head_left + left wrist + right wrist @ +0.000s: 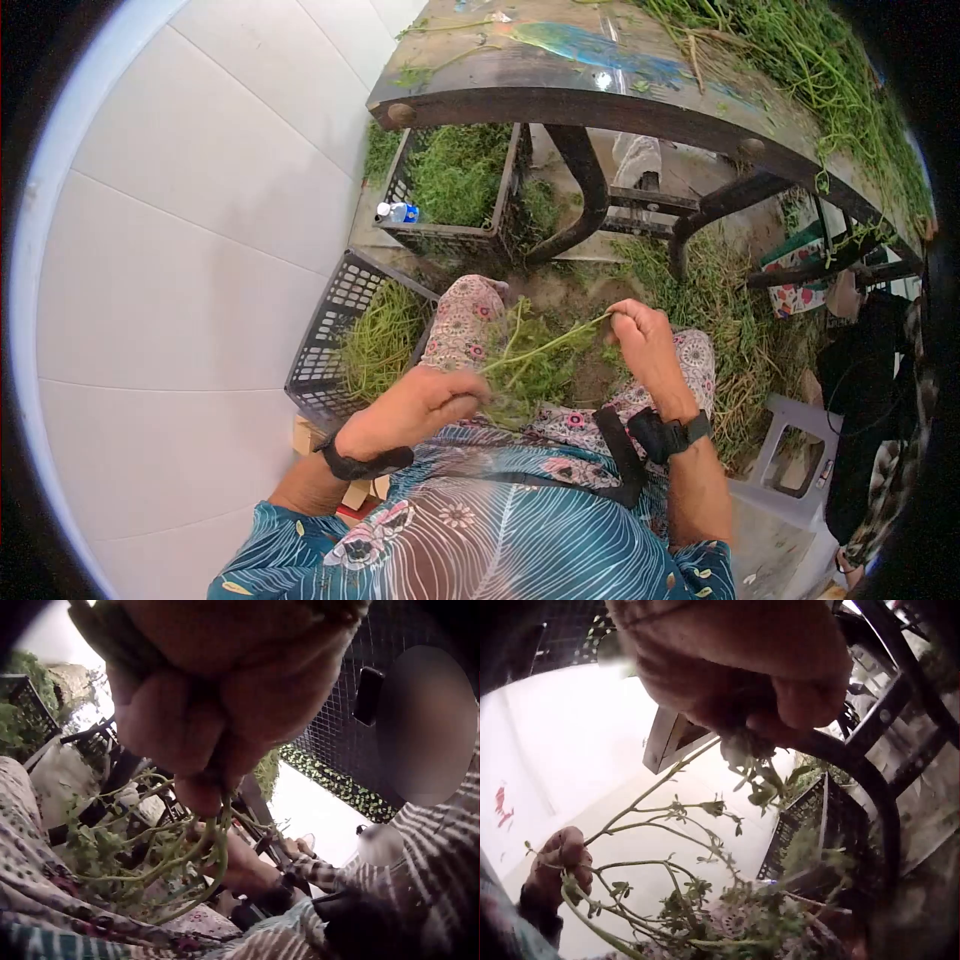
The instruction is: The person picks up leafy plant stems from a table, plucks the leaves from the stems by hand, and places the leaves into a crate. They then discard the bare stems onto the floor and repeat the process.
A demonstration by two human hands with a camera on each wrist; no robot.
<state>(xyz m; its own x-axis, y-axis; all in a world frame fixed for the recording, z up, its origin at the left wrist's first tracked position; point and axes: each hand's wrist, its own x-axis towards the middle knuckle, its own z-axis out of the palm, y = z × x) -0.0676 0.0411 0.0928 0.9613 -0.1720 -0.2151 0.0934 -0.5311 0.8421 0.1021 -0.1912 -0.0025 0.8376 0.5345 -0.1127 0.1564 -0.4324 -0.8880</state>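
Note:
A branching green plant stem [548, 350] with small leaves stretches between both hands above the lap. At its thick end, the left hand [425, 405] grips it; in the left wrist view several stems [217, 851] come out below the curled fingers. My right hand [645, 340] pinches the far tip between thumb and fingers. Leafy bits [761, 776] show under those fingers in the right wrist view, where side shoots [664, 866] spread toward the left hand. Loose leafy sprigs lie between the patterned trouser legs [465, 310].
Beside the left knee stands a black crate [325, 330] with trimmed stems. Another crate [515, 165] of leafy greens, with a bottle [400, 212] at its rim, is under the table [570, 108]. Cut greens [735, 340] cover the floor at right, near a plastic stool [790, 470].

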